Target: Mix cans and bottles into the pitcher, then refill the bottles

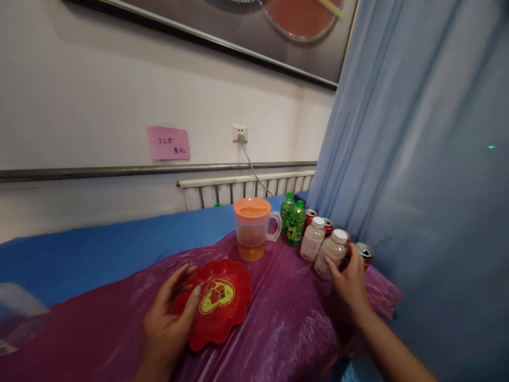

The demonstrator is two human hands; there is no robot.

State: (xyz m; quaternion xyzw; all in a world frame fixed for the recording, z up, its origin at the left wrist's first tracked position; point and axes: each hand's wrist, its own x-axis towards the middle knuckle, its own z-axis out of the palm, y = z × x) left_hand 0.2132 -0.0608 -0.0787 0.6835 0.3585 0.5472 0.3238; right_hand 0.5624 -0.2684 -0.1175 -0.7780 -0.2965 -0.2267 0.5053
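Observation:
My left hand [169,313] is open, thumb and fingers apart, over the left edge of a red scalloped plate [234,302] with a yellow design. My right hand [350,276] has its thumb and fingers around a clear white-capped bottle [332,253]; the fingertips behind it are partly hidden. A similar white-capped bottle [312,241] stands just left of it. Further left are two green bottles [296,225]. A clear jug [251,233] with an orange lid and amber liquid at its bottom stands behind the plate.
Several cans [363,252] stand beside and behind the bottles. Purple plastic sheeting [282,318] lies over a blue surface [139,246]. A blue curtain [429,185] hangs at the right. A white rail [246,180] and a plugged-in socket [239,133] are at the wall.

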